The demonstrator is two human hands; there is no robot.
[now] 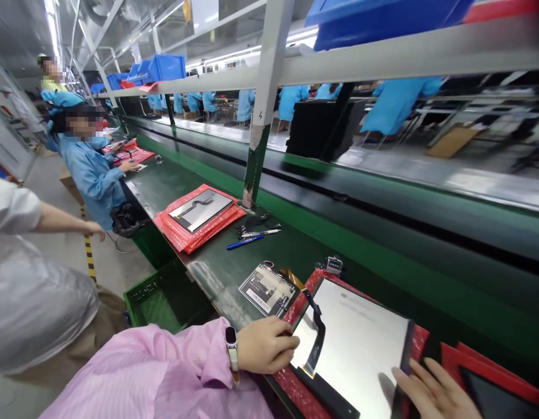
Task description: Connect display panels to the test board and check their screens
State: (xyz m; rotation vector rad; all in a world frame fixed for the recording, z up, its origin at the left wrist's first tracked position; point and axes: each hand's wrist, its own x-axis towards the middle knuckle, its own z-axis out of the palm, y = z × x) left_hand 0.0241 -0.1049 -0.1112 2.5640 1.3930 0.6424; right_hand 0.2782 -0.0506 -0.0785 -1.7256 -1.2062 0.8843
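Note:
An LCD screen panel (pixel 359 343) with a bright silvery back lies in front of me on red bubble wrap (pixel 295 389). A black flex cable (pixel 318 334) runs across its left part. My left hand (pixel 267 344) is closed, fingertips curled together at the panel's left edge beside the cable; what they hold, if anything, is hidden. At the right edge, my right hand (pixel 439 391) has its fingers spread, one fingertip touching the panel. Just beyond my left hand a small circuit board module (pixel 269 290) with a white label lies on the green bench.
Another panel (pixel 202 208) rests on stacked red bubble bags (pixel 182 234). A blue pen (pixel 245 242) lies near a bench post (pixel 261 116). A green crate (pixel 164 299) stands below the edge. At left are a walking person (pixel 29 291) and a seated co-worker (pixel 88 169).

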